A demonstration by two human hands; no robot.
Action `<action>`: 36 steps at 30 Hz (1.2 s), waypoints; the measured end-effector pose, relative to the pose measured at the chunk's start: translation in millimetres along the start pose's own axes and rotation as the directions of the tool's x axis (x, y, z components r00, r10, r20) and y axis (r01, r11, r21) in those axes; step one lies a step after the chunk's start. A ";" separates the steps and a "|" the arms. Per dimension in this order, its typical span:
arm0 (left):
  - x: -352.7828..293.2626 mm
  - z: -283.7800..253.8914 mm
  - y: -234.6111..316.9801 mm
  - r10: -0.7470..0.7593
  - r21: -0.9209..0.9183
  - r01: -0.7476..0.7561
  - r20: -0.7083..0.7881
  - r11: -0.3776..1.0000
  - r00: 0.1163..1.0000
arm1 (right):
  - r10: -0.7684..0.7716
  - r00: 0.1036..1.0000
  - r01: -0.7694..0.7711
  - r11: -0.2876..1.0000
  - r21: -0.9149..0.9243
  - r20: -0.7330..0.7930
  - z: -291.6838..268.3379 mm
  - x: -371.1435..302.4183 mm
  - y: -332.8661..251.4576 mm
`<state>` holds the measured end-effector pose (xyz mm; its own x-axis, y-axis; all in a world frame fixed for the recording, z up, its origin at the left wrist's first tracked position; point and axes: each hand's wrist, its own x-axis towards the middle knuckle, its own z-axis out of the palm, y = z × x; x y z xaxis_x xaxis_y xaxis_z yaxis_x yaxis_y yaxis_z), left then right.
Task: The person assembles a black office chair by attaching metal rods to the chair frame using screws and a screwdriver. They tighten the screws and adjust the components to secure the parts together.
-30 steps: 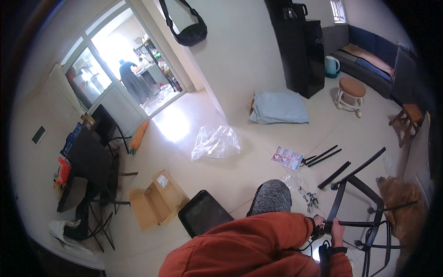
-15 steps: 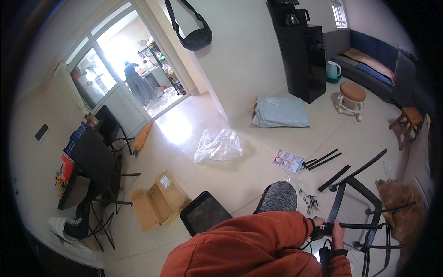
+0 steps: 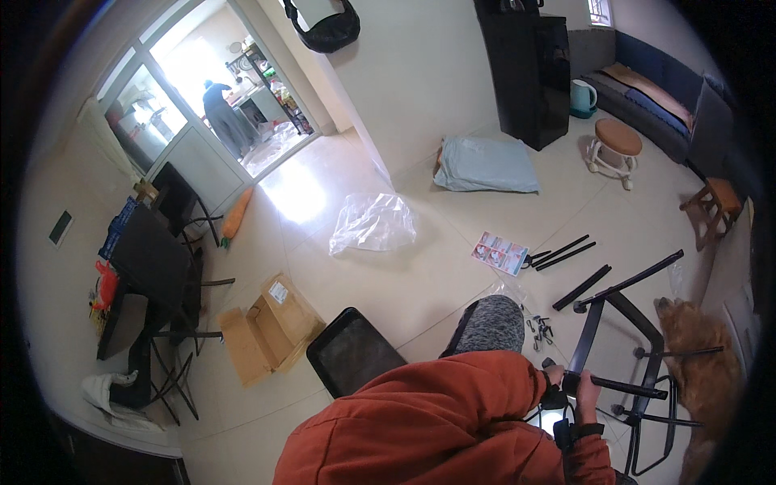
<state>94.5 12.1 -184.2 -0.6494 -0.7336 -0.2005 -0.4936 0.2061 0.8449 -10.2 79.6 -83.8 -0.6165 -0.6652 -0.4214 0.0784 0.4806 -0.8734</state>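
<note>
evidently, grips the black tubular metal frame [image 3: 630, 389] with the right hand [image 3: 588, 393], closed around a tube near a joint, probably for a steady hold right beside the left hand [image 3: 554, 374]. has the left hand at the same joint, partly covered by a black wrist strap [image 3: 554, 396] and a rust-red sleeve [image 3: 493, 396]; cannot tell open from closed there. seems to rest the frame at a tilt on the pale glossy tiled floor [image 3: 453, 218], likely for easy reach with both hands. shows small dark metal fittings [image 3: 546, 331] just beyond the left hand, beside a grey speckled trouser knee [image 3: 489, 323], perhaps for picking up without stretching. has, farther out, a thick black bar [image 3: 582, 288], slim black rods [image 3: 566, 256] and a colourful printed paper sheet [image 3: 499, 254], apparently laid flat for a quick look. leaves the open brown cardboard box [image 3: 242, 347] and the black rounded rectangular panel [image 3: 352, 347] to the left, well apart from the frame, presumably out of the way.
</note>
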 end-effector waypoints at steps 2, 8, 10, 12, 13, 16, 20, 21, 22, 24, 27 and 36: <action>-5.7 -6.3 10.0 -0.059 -0.065 0.056 -0.041 0.996 0.997 | 0.003 0.999 -0.004 0.999 0.047 0.040 -0.8 -3.7 -6.2; -5.9 -11.7 17.1 -0.165 -0.187 0.159 -0.015 0.969 0.986 | -0.035 0.999 0.035 0.997 0.073 0.001 4.2 -14.3 -17.8; -2.8 -5.2 7.6 -0.054 0.052 0.055 -0.033 0.997 0.998 | -0.036 0.999 0.033 0.996 0.088 0.040 3.3 -13.9 -16.3; 0.5 2.1 -1.8 -0.047 0.032 0.049 -0.057 0.998 0.997 | -0.055 0.998 0.055 0.998 0.029 0.019 1.5 -9.2 -12.0; 1.5 3.1 -5.9 0.065 0.081 -0.058 -0.085 0.995 0.994 | -0.073 0.997 0.072 0.997 -0.042 -0.016 1.6 -3.7 -9.5; 2.7 -4.4 0.0 -0.073 -0.272 0.099 0.103 0.957 0.992 | -0.046 0.999 0.047 0.998 0.046 -0.027 -3.5 10.7 -0.3; -1.7 -37.5 45.4 -0.402 -0.286 0.467 0.257 0.837 0.879 | 0.048 0.999 -0.047 0.998 0.033 -0.027 -16.5 30.6 -2.3; -6.3 -46.6 57.7 -0.325 -0.170 0.350 0.156 0.921 0.933 | 0.044 0.999 -0.043 0.997 0.071 -0.014 -20.6 33.2 -6.0; -11.4 -55.1 69.0 -0.199 -0.019 0.201 0.062 0.980 0.978 | 0.027 0.999 -0.030 0.993 0.115 0.026 -25.0 34.3 -11.6; -16.3 -68.5 88.0 -0.081 0.197 0.063 0.083 0.978 0.993 | 0.091 0.995 -0.097 0.976 0.193 0.040 -37.4 30.8 -25.8; -13.8 -84.6 106.2 0.111 0.375 -0.119 0.041 0.919 0.993 | 0.105 0.989 -0.111 0.992 0.056 0.100 -60.6 17.1 -54.0; 18.1 -122.3 156.9 0.502 0.279 -0.630 0.413 0.725 0.760 | 0.096 0.983 -0.135 0.958 0.255 0.158 -89.5 -0.9 -99.1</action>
<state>76.0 -48.0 5.3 -0.9801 -0.1868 0.0671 -0.1099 0.7922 0.6003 -87.5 83.8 25.0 -0.4742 -0.6980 -0.5366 0.3578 0.4041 -0.8418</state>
